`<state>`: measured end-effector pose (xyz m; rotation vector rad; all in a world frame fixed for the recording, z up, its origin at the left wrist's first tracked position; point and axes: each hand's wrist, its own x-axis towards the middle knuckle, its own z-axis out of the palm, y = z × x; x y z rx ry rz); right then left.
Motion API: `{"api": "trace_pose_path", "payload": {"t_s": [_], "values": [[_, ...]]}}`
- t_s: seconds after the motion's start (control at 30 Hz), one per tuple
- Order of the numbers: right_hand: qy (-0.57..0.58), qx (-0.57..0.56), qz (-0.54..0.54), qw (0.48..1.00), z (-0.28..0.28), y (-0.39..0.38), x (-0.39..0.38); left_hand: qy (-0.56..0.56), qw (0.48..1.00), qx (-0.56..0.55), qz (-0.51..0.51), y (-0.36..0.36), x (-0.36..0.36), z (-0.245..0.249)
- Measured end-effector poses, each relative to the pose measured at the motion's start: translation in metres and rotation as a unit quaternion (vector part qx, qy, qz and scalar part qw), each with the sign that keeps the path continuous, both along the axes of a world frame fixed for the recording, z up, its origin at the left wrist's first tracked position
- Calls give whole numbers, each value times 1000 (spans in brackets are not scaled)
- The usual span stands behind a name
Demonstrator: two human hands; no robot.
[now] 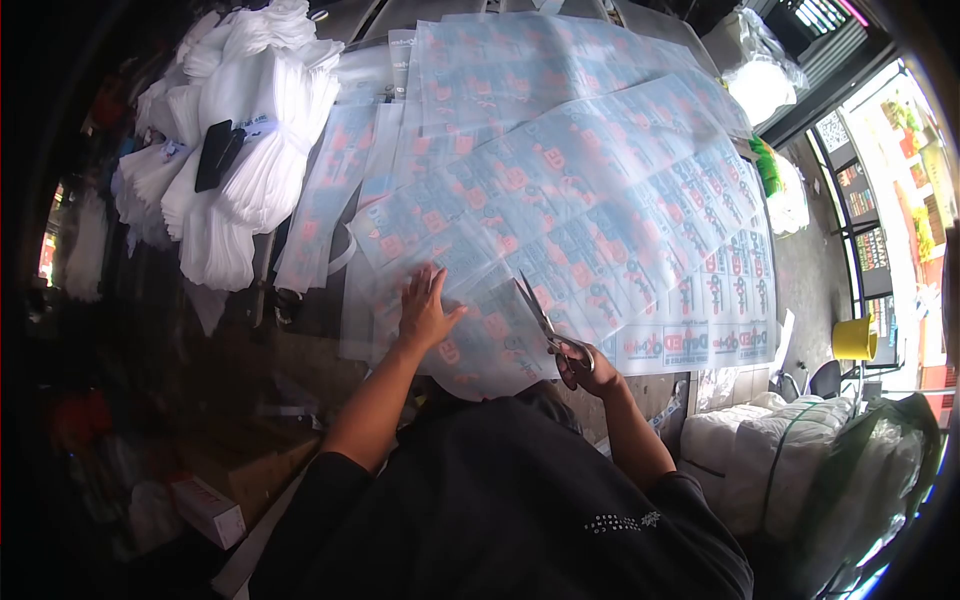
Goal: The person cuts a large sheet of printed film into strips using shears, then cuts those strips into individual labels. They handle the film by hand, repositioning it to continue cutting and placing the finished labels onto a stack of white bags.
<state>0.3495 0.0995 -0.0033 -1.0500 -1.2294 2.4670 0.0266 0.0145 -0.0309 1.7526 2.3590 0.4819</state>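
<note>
Large translucent printed sheets (560, 190) with red and blue lettering lie overlapped in front of me. My left hand (428, 310) rests flat on the near left part of them, fingers spread. In my right hand (588, 370) is a pair of metal scissors (541, 312), with fingers through the handles. The blades point up and left over the sheets, slightly apart at the tips. Toward my body, the near edge of one sheet curves down between my two hands.
White bundled bags (265, 130) are piled at the left, with a black phone-like object (215, 155) on top. White wrapped bales (765, 450) stand at the lower right. A yellow bucket (854, 339) is near the bright doorway. Boxes (208, 510) sit at the lower left.
</note>
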Motion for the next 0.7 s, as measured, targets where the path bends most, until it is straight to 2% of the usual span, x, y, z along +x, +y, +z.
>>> {"api": "trace_pose_path", "payload": {"t_s": [0.17,0.4,0.57,0.63,0.7], "values": [[11,-56,-8,998,-4,1,-5,-7,1000,0,-9,2,-4,-3],[33,-47,2,998,-3,5,-26,17,1000,7,2,6,1,5],[28,24,73,997,4,8,-47,37,998,55,3,12,4,-2],[141,82,39,986,-39,1,-47,31,997,65,-4,19,6,-4],[16,19,70,997,-3,4,-60,24,999,28,3,20,10,0]]}}
